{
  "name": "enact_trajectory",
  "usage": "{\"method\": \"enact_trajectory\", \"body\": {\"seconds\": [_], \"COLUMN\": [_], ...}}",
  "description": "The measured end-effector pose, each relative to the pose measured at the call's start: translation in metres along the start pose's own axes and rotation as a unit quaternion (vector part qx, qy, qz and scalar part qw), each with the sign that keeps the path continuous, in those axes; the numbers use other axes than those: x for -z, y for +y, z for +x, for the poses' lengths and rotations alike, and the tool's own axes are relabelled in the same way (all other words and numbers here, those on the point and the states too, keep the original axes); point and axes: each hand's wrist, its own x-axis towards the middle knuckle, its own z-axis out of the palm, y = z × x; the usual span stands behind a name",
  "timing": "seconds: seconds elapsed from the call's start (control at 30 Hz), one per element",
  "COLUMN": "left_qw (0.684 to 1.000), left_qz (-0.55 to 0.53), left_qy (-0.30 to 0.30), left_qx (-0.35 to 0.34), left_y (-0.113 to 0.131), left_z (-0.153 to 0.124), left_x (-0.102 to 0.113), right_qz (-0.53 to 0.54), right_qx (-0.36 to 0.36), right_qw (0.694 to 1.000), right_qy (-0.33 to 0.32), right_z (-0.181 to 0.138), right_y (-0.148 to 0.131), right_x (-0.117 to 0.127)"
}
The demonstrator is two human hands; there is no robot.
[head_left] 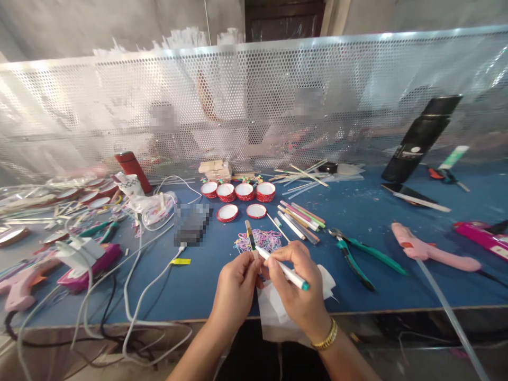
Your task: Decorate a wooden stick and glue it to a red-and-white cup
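My left hand (237, 283) is closed, its fingertips pinching a thin wooden craft stick (251, 237) that points away from me. A dark band covers part of the stick; its far end is bare tan. In my right hand (298, 283) is a white marker pen (289, 272) with a teal end, held like a pencil. The marker's front end meets the stick near my left fingertips, though the exact contact is hidden. Just beyond the hands lies a pile of colourful small rubber bands (272, 241). White paper (273, 309) lies under my right hand at the table edge.
Red-rimmed white discs (265, 191) stand stacked ahead, near several markers (302, 216). Teal-handled pliers (353, 264) and a pink glue gun (432, 251) lie right. Leftward are a phone (193, 225), white cables (138, 286) and a power strip (89, 270). A perforated metal panel (254, 106) closes the back.
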Motion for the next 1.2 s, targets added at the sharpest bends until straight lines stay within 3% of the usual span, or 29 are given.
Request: {"method": "enact_trajectory", "body": {"seconds": [1.2], "left_qw": [1.000], "left_qz": [0.000], "left_qy": [-0.004], "left_qx": [-0.007], "left_y": [0.0004], "left_z": [-0.0009], "left_x": [-0.0002], "right_qz": [0.014], "right_qx": [0.012], "right_qw": [1.000], "right_qy": [-0.013], "right_z": [-0.0020], "right_y": [0.0017], "right_x": [0.0004]}}
